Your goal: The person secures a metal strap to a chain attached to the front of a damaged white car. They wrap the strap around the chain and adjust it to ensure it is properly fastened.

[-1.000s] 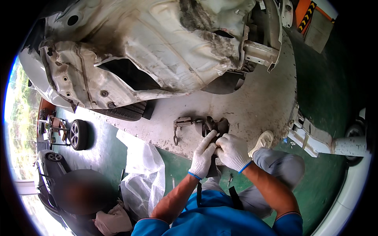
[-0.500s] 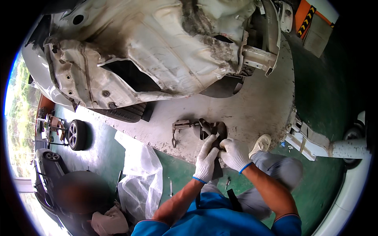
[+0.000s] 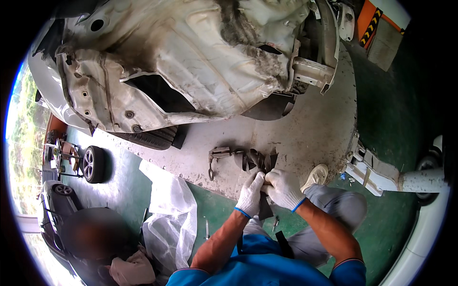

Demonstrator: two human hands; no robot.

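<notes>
Two gloved hands, left hand (image 3: 250,195) and right hand (image 3: 282,189), closed together around dark metal part (image 3: 257,159) above floor; work apparently midway, part unreleased.

Both the left hand (image 3: 251,194) and the right hand (image 3: 283,188) wear white knitted work gloves with blue cuffs. Short blue sleeves with a thin red edge, grey trousers, a pale beige shoe (image 3: 315,176).

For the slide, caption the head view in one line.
Gloved left hand and right hand grip a dark metal part beneath a raised car body.
</notes>
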